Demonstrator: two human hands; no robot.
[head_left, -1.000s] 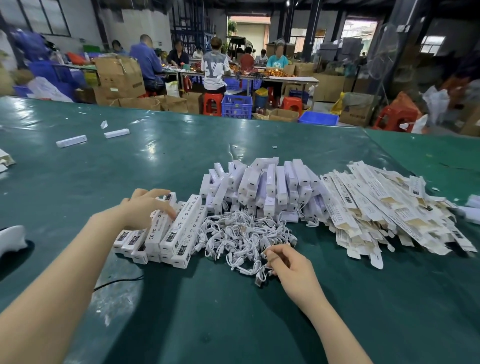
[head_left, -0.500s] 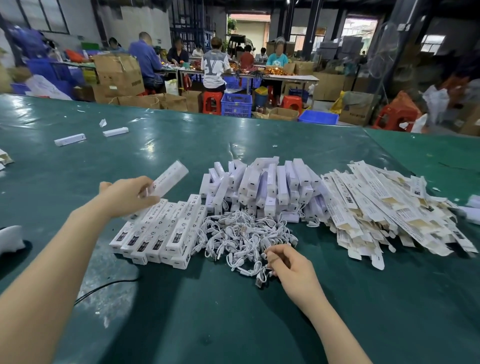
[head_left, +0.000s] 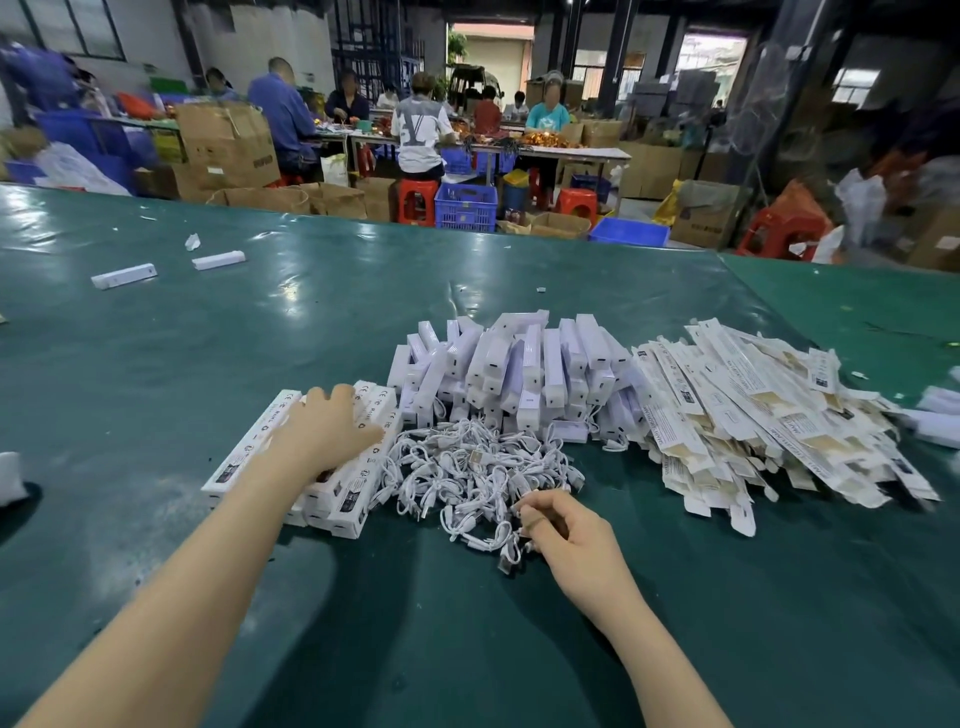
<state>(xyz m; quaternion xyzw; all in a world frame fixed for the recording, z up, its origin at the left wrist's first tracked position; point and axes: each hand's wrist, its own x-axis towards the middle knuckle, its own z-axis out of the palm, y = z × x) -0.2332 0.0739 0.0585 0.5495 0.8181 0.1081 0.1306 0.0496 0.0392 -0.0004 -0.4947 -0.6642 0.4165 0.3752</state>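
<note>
White boxes (head_left: 358, 480) lie under the left hand (head_left: 324, 431), fingers flat, while the right hand (head_left: 569, 535) pinches a cable (head_left: 514, 543)

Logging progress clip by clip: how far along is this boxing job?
Done: a row of closed boxes lies under the flat left hand. In hand: the right hand pinches at the cable heap, apparently for the next box. Left: a big pile of white units and a stack of flat cartons wait unpacked, so most of the work looks ahead.
</note>
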